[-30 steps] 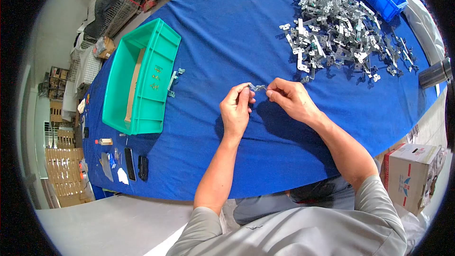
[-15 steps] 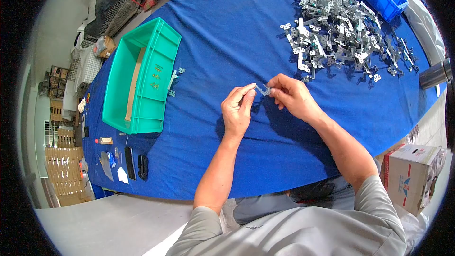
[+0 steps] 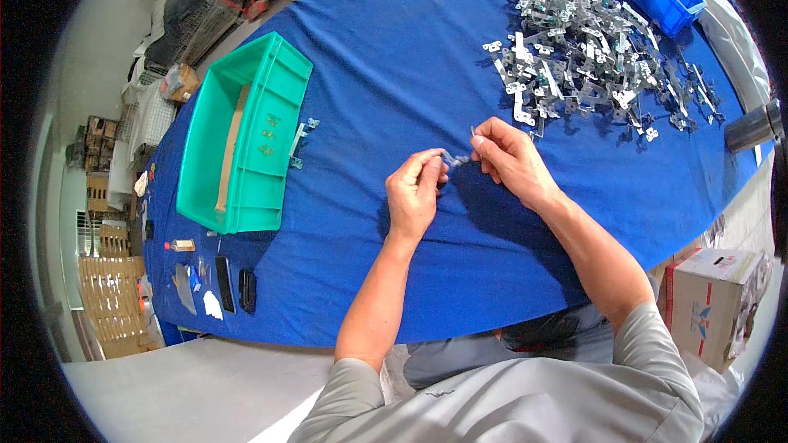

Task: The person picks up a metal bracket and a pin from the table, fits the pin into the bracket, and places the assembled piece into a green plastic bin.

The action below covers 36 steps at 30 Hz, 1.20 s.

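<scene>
Over the blue cloth, my left hand (image 3: 413, 193) pinches a small bent metal bracket (image 3: 453, 161) between thumb and fingers. The bracket's free end points toward my right hand (image 3: 515, 164), which is closed just beside it. A thin grey piece (image 3: 473, 130) sticks up from between my right thumb and forefinger; the rest of it is hidden by the fingers. Left of my hands, a similar metal bracket (image 3: 300, 144) leans at the side of a green plastic crate (image 3: 275, 156).
A big heap of metal brackets (image 3: 574, 41) lies at the back right, before a blue plastic crate (image 3: 669, 8). A grey metal cylinder (image 3: 753, 127) stands at the right edge. At the left lie a small bottle (image 3: 180, 245) and a black phone-like object (image 3: 225, 283).
My right hand has drawn slightly up and to the right, away from the bracket's end, and the thin grey piece now shows at its fingertips. My left hand has barely moved.
</scene>
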Available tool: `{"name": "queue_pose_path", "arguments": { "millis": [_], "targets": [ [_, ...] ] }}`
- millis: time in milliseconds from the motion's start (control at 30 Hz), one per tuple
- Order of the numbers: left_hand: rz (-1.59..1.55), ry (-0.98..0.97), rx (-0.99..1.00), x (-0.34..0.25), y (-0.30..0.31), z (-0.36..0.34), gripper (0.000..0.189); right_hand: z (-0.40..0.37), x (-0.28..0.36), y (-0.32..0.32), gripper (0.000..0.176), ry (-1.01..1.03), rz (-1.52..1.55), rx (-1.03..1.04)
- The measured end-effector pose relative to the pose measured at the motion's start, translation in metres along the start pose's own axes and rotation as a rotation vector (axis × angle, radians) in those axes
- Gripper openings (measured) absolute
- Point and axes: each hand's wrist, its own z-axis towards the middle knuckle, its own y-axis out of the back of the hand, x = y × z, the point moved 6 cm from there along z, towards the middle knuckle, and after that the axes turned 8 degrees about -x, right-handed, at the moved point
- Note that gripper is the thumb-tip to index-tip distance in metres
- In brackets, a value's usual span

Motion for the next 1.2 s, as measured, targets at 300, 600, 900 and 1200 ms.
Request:
{"name": "queue_pose_path", "arguments": {
  "millis": [300, 600, 900, 1200],
  "targets": [
    [-0.186, 0.075, -0.067, 0.009, 0.004, 0.003, 0.021, -0.004, -0.005, -0.013, 0.019, 0.106, -0.088, 0.101],
    [-0.012, -0.157, -0.080, -0.009, 0.009, 0.004, 0.017, -0.004, -0.002, -0.008, 0.013, 0.247, -0.340, 0.058],
    [0.077, -0.299, -0.054, -0.019, 0.004, 0.003, 0.016, 0.003, -0.011, -0.006, 0.021, -0.036, 0.106, 0.091],
    [0.106, -0.293, 0.077, -0.021, -0.003, 0.001, 0.017, 0.002, -0.009, -0.001, 0.018, -0.064, 0.005, 0.108]
  ]
}}
